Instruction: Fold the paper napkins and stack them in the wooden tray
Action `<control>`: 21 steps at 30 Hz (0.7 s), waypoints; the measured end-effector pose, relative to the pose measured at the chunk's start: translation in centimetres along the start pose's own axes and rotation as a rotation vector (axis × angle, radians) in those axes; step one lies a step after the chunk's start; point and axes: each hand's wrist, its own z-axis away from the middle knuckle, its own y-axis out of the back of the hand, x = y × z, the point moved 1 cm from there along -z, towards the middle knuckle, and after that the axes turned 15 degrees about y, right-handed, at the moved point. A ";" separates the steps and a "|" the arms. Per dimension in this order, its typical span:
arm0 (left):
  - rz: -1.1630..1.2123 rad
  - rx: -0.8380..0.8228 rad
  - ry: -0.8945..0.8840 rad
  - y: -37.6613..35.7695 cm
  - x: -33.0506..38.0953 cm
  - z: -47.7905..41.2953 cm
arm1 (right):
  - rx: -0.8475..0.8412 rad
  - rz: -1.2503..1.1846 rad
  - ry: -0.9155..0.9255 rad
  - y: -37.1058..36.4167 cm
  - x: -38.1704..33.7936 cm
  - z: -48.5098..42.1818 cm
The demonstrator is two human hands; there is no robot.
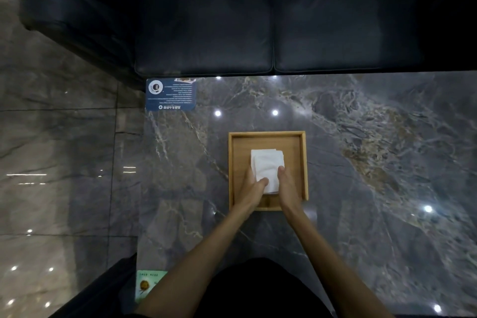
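Note:
A square wooden tray (pixel 303 162) sits in the middle of the dark marble table. Inside it lies a small stack of folded white paper napkins (pixel 265 162). My left hand (pixel 254 188) grips the stack's near left corner, thumb lying on top of the paper. My right hand (pixel 287 186) holds the near right edge, thumb pressed against the top napkin. Both forearms reach in over the tray's front rim. The stack's near edge is partly hidden by my fingers.
A blue printed card (pixel 170 95) lies at the table's far left corner, and a green card (pixel 148 285) at the near left edge. A dark leather sofa (pixel 258 33) with grey cushions stands beyond the table. Polished stone floor lies to the left.

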 end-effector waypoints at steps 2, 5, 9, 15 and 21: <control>-0.019 0.023 0.014 -0.4 0.0 -0.1 | -0.027 -0.015 0.004 -0.2 0.1 0.3; 0.033 0.210 -0.009 0.4 -0.5 -0.5 | 0.045 -0.029 0.083 0.9 -0.1 0.5; 0.024 0.150 0.019 0.9 -0.5 -0.5 | 0.033 -0.041 0.079 1.4 -0.2 0.2; 0.008 0.076 0.029 1.3 -0.2 -0.4 | -0.051 -0.026 0.069 1.7 0.3 0.3; -0.006 0.113 0.010 2.6 -0.6 0.8 | -0.047 0.011 0.091 3.1 -0.5 0.4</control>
